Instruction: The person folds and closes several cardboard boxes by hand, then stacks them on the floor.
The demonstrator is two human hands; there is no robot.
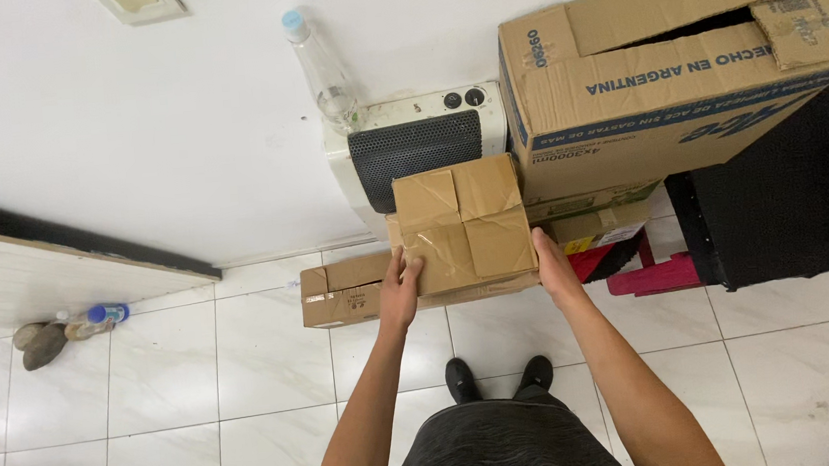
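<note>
Centre of the frame, and the small cardboard box [461, 227] is up off the floor, pinched from both sides: the left hand [401, 288] presses flat against its lower left edge, fingers curled onto the flap, while the right hand [553, 269] clamps the lower right side. It's a squeeze grip with nothing underneath, so the box could slide down between the palms if the pressure eases. The top flaps look only folded shut and could spring open. Just behind stands a white heater [417, 144] with a clear bottle [321, 68] perched at its upper left corner; a nudge could topple that bottle.
</note>
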